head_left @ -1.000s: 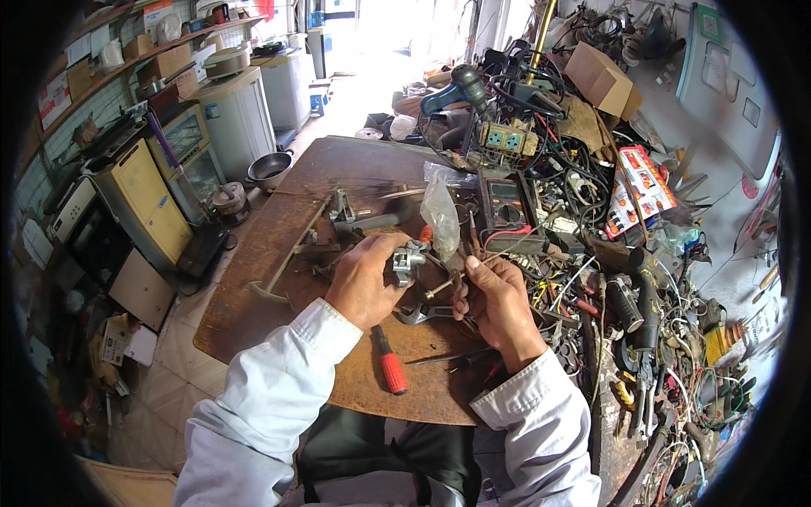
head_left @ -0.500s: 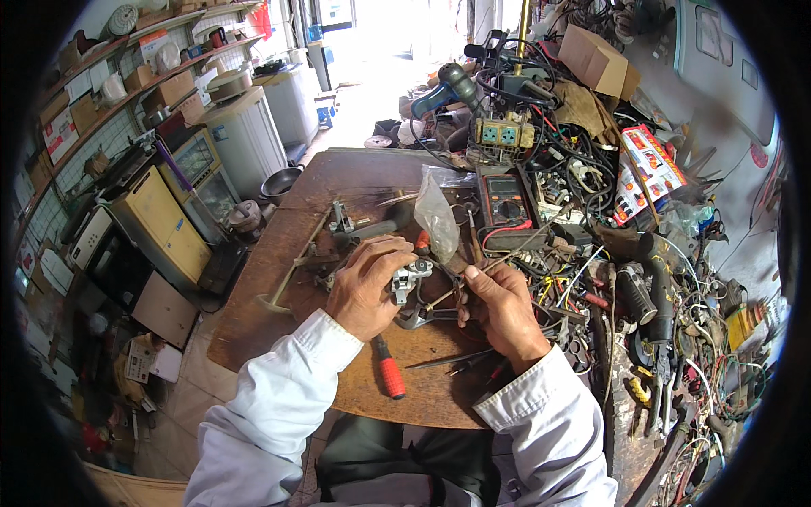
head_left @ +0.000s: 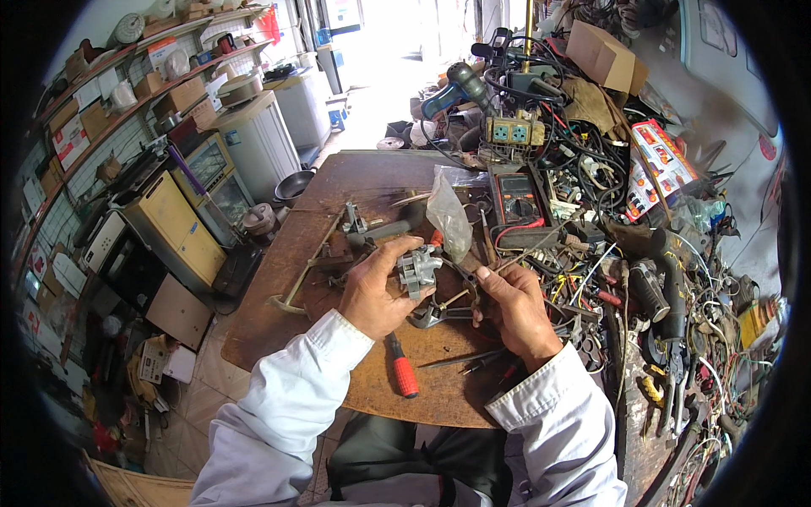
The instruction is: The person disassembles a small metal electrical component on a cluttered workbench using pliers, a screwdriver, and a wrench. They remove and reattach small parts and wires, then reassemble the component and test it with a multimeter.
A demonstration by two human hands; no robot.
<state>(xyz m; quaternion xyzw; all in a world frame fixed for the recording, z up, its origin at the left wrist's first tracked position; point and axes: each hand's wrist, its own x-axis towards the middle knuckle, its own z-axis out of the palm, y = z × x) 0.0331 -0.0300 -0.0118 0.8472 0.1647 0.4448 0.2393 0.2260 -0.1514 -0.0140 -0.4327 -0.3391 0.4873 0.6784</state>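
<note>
My left hand [head_left: 376, 291] grips a small grey cast-metal part [head_left: 418, 269], carburetor-like in shape, between thumb and fingers above the table. To its right, my right hand [head_left: 522, 313] is closed in a pinch; what it holds cannot be made out clearly. A thin brass-coloured rod [head_left: 454, 299] lies in line between its fingertips and the metal part. Below the hands is a wrench-like metal tool [head_left: 431, 318]. A red-handled screwdriver [head_left: 404, 376] rests nearer me. Just beyond the hands sits a clear plastic bag [head_left: 448, 220].
The brown wooden table [head_left: 279, 253] also carries a hammer-like tool [head_left: 291, 304] at left and a multimeter [head_left: 517, 201] at the back. Wires, parts and tools heap up along the right, with pliers [head_left: 673, 384] among them. A power drill [head_left: 460, 89] lies behind.
My left hand has turned the metal part, so more of it shows above the fingers. The right hand keeps its pinch. The whole view has shifted slightly.
</note>
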